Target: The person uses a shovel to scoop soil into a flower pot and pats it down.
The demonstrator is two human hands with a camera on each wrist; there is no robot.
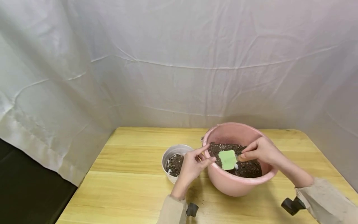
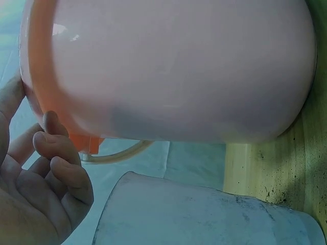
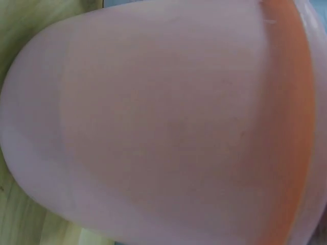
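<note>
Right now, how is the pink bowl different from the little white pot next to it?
The pink bowl is bigger and wider than the white pot. The pink bowl has a green scoop over its soil, held by the right hand; the white pot has no tool in it. The left hand reaches over the white pot and touches the pink bowl's rim. Both hold dark soil and stand upright on the wooden table.
</note>
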